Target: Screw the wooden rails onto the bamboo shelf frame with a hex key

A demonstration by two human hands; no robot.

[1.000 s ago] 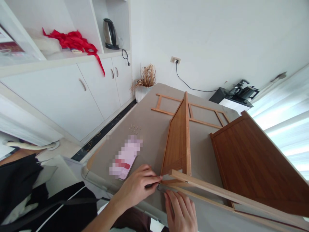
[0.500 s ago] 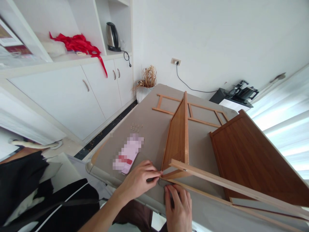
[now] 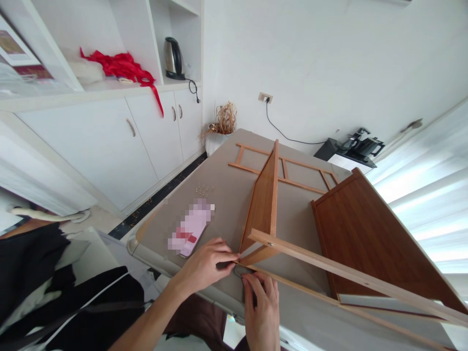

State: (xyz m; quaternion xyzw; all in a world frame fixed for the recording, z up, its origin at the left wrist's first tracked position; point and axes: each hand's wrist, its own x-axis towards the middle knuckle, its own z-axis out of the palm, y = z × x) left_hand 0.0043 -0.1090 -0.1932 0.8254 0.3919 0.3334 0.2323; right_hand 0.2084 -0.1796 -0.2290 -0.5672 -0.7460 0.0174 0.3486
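A wooden shelf frame stands on its side on the table, with an upright slatted-edge panel [image 3: 260, 204] and a pale upper rail [image 3: 329, 265]. My left hand [image 3: 206, 263] pinches at the near corner, where the lower rail [image 3: 292, 282] meets the panel; what lies between finger and thumb is hidden. Just right of it, my right hand [image 3: 261, 304] has its fingers closed on a thin bent hex key [image 3: 239, 269], whose end points to that corner. A second, broader brown panel [image 3: 369, 239] joins the rails farther right.
A phone with a blurred pink screen [image 3: 193, 226] lies left of the frame, with several small brass-coloured screws [image 3: 204, 190] beyond it. A flat ladder-like wooden frame [image 3: 303, 173] rests at the table's [image 3: 223, 195] far side. White cabinets [image 3: 91, 136] line the left.
The view has shifted slightly, so the frame and hands appear a little farther left. Both hands stay at the same corner, the right still on the hex key.
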